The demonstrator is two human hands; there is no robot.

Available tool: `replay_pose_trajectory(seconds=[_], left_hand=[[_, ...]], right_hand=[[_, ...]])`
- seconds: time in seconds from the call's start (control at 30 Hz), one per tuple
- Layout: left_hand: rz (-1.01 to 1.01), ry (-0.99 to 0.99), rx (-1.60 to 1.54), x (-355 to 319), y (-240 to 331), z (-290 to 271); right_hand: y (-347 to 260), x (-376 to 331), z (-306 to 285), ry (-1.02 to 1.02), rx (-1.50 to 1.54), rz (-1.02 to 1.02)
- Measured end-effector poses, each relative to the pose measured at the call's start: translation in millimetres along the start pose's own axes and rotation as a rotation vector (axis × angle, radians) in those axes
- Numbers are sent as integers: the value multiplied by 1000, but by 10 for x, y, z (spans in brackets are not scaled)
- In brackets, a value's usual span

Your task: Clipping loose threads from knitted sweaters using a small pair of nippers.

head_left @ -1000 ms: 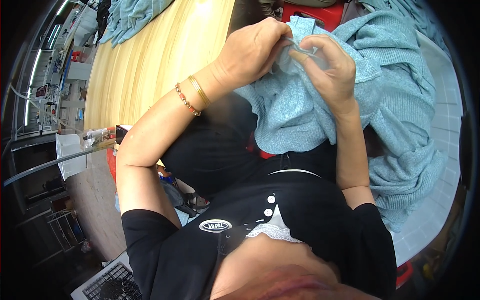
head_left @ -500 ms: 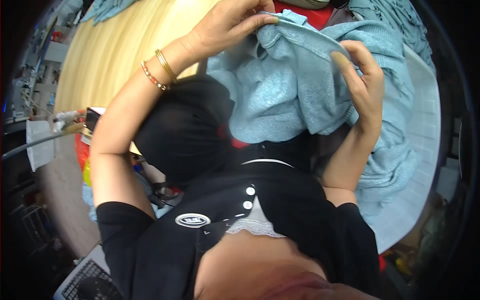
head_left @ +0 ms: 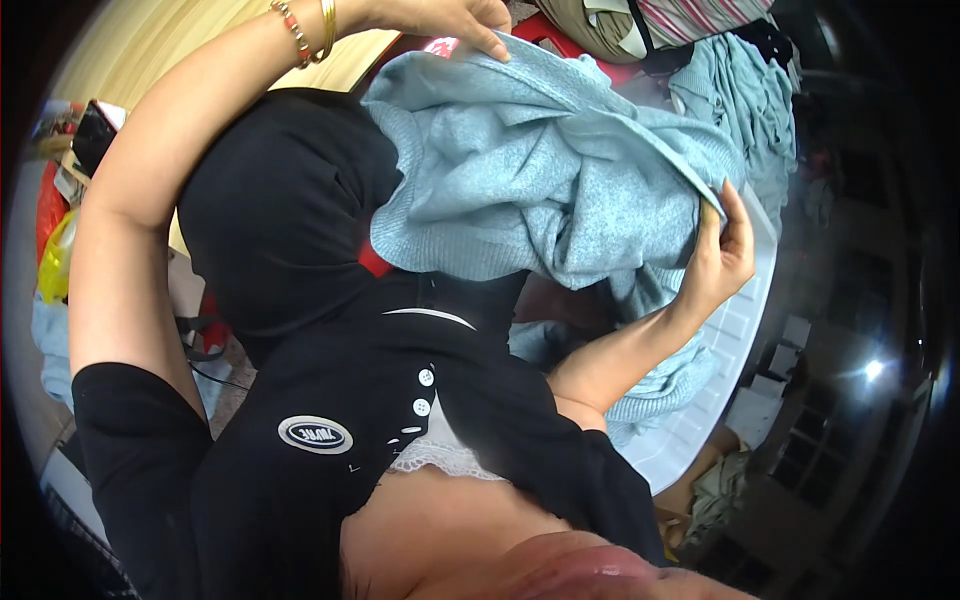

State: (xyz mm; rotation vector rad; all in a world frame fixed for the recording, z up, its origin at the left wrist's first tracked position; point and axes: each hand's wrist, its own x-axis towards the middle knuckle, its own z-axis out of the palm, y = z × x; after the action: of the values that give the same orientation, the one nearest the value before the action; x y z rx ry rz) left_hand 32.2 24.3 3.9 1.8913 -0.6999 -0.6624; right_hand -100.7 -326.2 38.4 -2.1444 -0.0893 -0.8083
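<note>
A light blue knitted garment [head_left: 520,170] with ribbed edges is stretched between my two hands above my lap. My left hand [head_left: 462,22] pinches its far edge near the top of the view, fingers pressed together. Over on the right, my right hand [head_left: 722,250] grips the same long edge between thumb and fingers. The body of the garment hangs in loose folds toward me, its ribbed border lying beside my dark-clothed knee [head_left: 290,210]. Part of its underside is hidden.
A white plastic tub [head_left: 735,330] stands at the right, with more blue knitwear [head_left: 665,385] in it. Further blue knitwear [head_left: 735,100] is heaped at the far right, near a striped bundle [head_left: 690,22]. A wooden tabletop [head_left: 180,60] lies at the far left.
My hands have moved apart, pulling the garment's edge into a longer line. The right hand has come lower and nearer to me in the view. The whole view has shifted.
</note>
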Motion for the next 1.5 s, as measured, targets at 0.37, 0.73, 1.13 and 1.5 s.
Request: replay_pose_trajectory(seconds=[0.37, 0.73, 1.13, 1.5], left_hand=[[192, 81, -356, 33, 293, 23], [363, 31, -316, 42, 495, 286], [406, 272, 86, 64, 542, 475], [702, 505, 322, 127, 320, 538]], right_hand=[[-458, -7, 249, -63, -211, -592], [-883, 66, 831, -236, -133, -860], [-791, 151, 741, -323, -245, -706], [-636, 109, 866, -355, -136, -574]])
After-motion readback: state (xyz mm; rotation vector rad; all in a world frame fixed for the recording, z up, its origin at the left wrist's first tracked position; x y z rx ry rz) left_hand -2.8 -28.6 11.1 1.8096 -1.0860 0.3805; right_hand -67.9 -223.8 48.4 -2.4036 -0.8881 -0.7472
